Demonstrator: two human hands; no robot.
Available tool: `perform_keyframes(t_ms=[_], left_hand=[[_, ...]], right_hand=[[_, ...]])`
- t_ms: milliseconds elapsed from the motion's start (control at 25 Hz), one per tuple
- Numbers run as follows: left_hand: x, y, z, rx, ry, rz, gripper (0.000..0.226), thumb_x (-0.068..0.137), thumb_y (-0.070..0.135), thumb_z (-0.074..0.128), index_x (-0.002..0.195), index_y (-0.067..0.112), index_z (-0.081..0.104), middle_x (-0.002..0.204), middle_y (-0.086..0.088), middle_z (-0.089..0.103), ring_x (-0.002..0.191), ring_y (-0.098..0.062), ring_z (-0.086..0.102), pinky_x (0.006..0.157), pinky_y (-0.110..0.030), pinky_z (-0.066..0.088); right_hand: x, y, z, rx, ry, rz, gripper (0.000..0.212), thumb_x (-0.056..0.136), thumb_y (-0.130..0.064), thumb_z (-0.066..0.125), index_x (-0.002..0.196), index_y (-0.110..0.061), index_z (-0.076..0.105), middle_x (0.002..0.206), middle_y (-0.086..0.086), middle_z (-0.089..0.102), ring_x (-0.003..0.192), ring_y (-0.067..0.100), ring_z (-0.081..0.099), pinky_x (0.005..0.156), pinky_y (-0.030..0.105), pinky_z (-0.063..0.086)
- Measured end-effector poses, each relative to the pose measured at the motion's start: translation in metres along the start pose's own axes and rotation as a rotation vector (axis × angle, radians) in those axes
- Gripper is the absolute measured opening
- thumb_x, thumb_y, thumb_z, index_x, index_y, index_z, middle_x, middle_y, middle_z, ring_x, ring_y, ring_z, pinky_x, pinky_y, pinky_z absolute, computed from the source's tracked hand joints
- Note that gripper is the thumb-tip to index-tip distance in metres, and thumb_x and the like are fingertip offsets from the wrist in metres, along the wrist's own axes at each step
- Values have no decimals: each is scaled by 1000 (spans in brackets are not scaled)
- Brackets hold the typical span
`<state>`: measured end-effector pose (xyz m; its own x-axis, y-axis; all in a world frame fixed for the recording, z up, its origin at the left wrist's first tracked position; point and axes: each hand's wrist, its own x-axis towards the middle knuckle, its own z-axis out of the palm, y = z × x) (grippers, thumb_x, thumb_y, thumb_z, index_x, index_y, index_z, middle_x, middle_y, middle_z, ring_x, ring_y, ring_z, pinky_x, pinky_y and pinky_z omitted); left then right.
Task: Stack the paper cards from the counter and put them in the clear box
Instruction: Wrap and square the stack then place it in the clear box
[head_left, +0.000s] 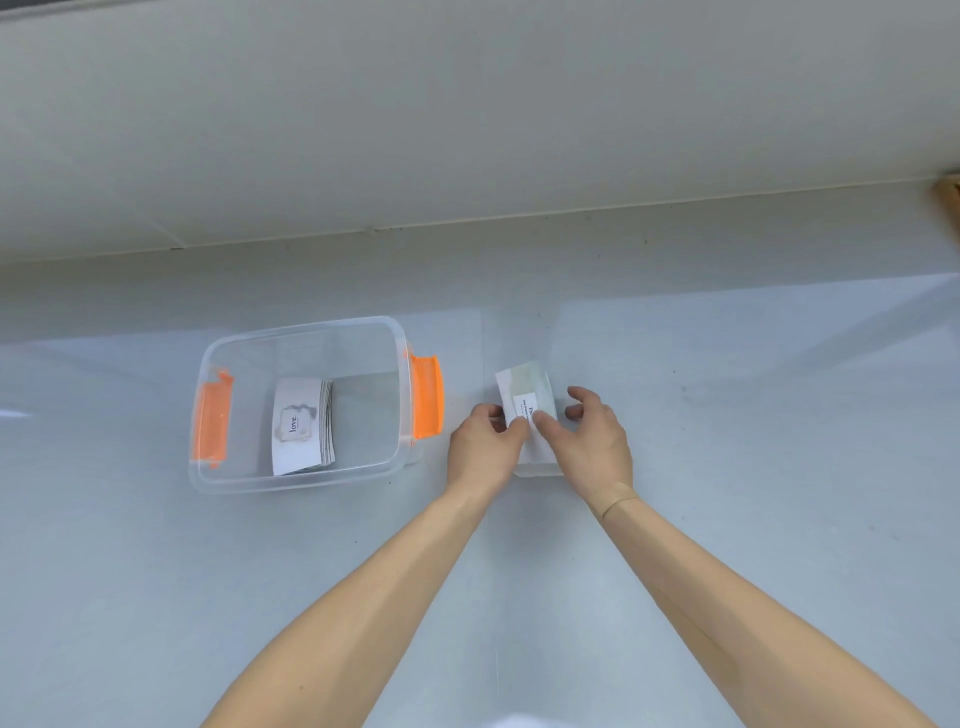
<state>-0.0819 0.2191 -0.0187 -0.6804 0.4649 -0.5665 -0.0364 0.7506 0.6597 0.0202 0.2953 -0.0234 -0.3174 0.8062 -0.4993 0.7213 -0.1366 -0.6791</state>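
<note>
A clear plastic box (301, 480) with orange latches stands on the grey counter at the left. Inside it lies a stack of white cards (301, 426) whose top card reads "love". To the right of the box a second pile of paper cards (524, 387) rests on the counter, its top card pale green with a white label. My left hand (485, 447) grips the pile's left edge. My right hand (589, 439) holds its right side, thumb on top. The lower part of the pile is hidden under both hands.
The counter (727, 519) meets a pale wall (467, 130) at the back. A brown wooden object (949, 200) shows at the far right edge. An orange latch (427, 397) sticks out from the box toward the cards.
</note>
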Motion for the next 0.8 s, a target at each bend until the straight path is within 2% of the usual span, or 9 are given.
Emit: perform_keyframes(t_ms=[120,200,320,440,560,640,800], left_hand=[[0,-1,1,27,-27,-43,30,83,31,62,108,14,66,97,3,70,92,-22,67,79,-33,55],[0,0,2,51,-36,-54,23,83,28,61,100,14,70,95,-2,73,88,-28,68,72,-32,53],[-2,1,1,43,-53,-51,21,85,27,60,96,13,72,95,-5,73,89,-28,67,68,-29,48],[-9,-6,0,-107,-107,-93,21,87,22,61,102,12,71,98,-6,73,88,-26,67,70,-32,55],[-25,-19,-6,-251,-172,-102,17,89,13,60,102,12,71,97,-8,74,78,-22,66,59,-25,52],[-36,-27,-11,-272,-228,-92,17,90,9,58,101,11,70,95,-9,73,76,-20,66,61,-25,53],[-61,-41,-19,-288,-338,-72,16,90,5,55,95,7,70,77,-8,63,64,-20,53,63,-32,44]], right_hand=[[2,-5,0,-118,-44,22,68,79,-44,66,137,-20,42,125,2,59,107,23,58,76,34,43],[7,-10,1,-132,-79,63,66,78,-37,68,136,-17,43,124,5,63,110,27,59,80,36,47],[11,-12,-2,-8,-131,143,65,76,-30,74,132,-12,46,123,7,63,110,27,59,86,36,48],[10,-11,-5,113,-194,163,58,73,-22,78,125,-10,54,119,6,64,106,27,62,93,42,51],[-4,-7,-7,102,-195,138,45,71,-19,79,112,-12,62,116,8,63,95,27,66,85,43,56],[-19,-4,-8,124,-183,147,44,69,-19,80,107,-14,58,117,10,55,92,27,66,78,41,57],[-51,5,-2,191,-242,113,46,70,-12,76,106,-18,47,106,11,65,93,29,65,81,43,54]])
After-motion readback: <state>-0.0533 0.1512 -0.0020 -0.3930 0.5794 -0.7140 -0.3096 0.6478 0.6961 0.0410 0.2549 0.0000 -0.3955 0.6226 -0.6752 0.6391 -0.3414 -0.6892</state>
